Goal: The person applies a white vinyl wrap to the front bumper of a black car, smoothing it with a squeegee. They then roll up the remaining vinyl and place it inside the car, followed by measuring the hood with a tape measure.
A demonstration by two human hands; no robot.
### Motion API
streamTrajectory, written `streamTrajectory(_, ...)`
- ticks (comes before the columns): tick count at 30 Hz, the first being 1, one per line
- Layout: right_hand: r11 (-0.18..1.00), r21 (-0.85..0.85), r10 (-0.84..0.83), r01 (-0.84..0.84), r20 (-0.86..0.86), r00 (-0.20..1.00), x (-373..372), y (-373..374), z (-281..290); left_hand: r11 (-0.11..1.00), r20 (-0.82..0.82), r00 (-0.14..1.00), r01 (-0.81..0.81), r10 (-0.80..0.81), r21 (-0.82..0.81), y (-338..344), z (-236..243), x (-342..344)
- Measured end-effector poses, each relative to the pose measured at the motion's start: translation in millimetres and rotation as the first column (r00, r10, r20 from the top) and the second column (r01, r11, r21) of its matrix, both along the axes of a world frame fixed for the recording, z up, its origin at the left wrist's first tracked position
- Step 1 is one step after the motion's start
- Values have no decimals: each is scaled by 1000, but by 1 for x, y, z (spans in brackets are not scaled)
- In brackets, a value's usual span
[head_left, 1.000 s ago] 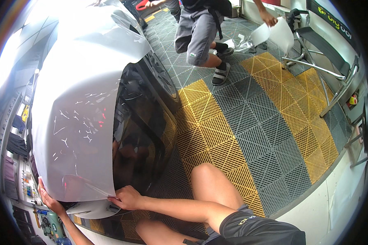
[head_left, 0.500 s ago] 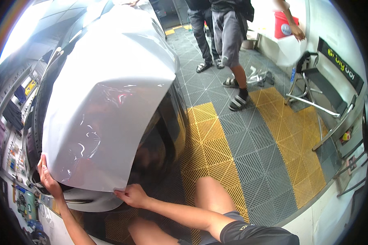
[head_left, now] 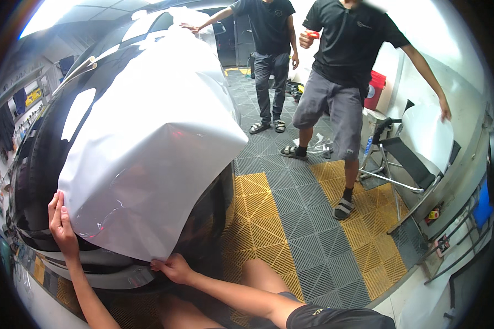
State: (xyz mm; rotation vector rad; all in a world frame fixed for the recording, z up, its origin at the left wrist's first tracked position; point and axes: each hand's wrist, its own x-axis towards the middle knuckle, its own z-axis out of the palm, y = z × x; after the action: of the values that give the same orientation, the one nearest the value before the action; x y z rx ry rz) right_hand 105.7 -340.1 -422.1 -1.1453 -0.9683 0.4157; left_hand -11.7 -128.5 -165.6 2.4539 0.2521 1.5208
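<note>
One sheet (head_left: pixel 148 164), white, draped over the dark car (head_left: pixel 41 175); my right hand (head_left: pixel 171 268), pinching its near corner; my left hand (head_left: pixel 63 227), along its left edge, whether gripping I cannot tell; hazard: uneven pull could crease it, a slipped corner could fold it under; writing: print (head_left: pixel 317 312) on my sleeve (head_left: pixel 340 319), too small to read; red bucket (head_left: pixel 376 85), round pale label (head_left: pixel 371 92), illegible.

We see a car workshop: ribbed yellow-and-grey floor tiles (head_left: pixel 260 219) lie right of a glossy black car (head_left: pixel 35 170), dark cloths (head_left: pixel 4 127) hanging left of it.
</note>
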Motion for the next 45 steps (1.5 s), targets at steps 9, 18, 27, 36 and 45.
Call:
streamTrajectory(9, 999, -32, 27, -29, -53, 998, 1, -3, 10, 995, -20, 997, -69, 71, 65, 4, -1, 1)
streamTrajectory(18, 998, -5, 63, -64, -86, 994, 2, -4, 9, 996, -18, 999, -45, 46, 83, 19, -6, 2)
streamTrajectory(27, 998, -12, 67, -69, -155, 986, -1, 2, 4, 996, -30, 998, -50, 53, 70, 31, -12, 3)
streamTrajectory(36, 995, -32, 91, -95, -112, 990, -3, -6, 4, 993, -46, 995, -83, 87, 90, 25, -8, 1)
streamTrajectory(45, 855, -491, 45, -170, -257, 965, -69, -101, -87, 986, -40, 996, -73, 80, 148, 31, -10, 1)
